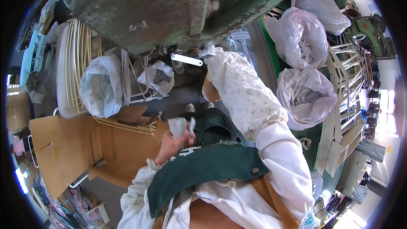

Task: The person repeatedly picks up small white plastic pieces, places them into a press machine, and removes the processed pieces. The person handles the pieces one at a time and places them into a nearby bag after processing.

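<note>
My left hand [173, 147] is closed around several small, flat, pale grey strips [178, 126], held in front of my dark green apron [203, 163]. My right arm, in a white floral sleeve cover [243, 93], reaches up to the underside of a worn green machine [140, 15]. At the sleeve's far end the right hand's fingers are hidden, so what they hold does not show. Just left of that sleeve end, a white flat strip with rounded ends [186, 60] lies under the machine's edge.
Left are an open cardboard box [70, 144], a white plastic bag [101, 87] and long pale strips [78, 65]. A smaller bag [157, 78] stands nearer the machine. On the right, bags of grey pieces [306, 97] stand beside stacked pale frames [345, 101].
</note>
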The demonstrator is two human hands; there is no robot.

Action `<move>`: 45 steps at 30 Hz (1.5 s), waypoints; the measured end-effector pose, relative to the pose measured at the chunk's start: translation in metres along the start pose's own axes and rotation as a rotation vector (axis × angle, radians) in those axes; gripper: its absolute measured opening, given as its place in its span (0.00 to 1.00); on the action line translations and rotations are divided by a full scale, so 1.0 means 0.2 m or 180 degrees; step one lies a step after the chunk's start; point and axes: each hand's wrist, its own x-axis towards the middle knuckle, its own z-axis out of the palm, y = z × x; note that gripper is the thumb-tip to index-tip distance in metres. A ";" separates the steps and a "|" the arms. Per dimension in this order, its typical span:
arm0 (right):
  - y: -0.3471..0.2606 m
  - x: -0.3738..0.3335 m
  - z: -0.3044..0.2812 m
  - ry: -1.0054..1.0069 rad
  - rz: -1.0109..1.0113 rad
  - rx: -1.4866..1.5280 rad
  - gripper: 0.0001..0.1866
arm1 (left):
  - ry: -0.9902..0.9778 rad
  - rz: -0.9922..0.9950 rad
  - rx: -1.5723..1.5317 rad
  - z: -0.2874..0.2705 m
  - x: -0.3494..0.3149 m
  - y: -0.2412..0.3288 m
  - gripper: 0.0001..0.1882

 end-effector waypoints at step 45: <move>-0.41 -0.28 -0.65 0.0419 -0.0503 0.2536 0.11 | 0.0803 0.1264 0.0776 0.02 0.48 0.62 0.12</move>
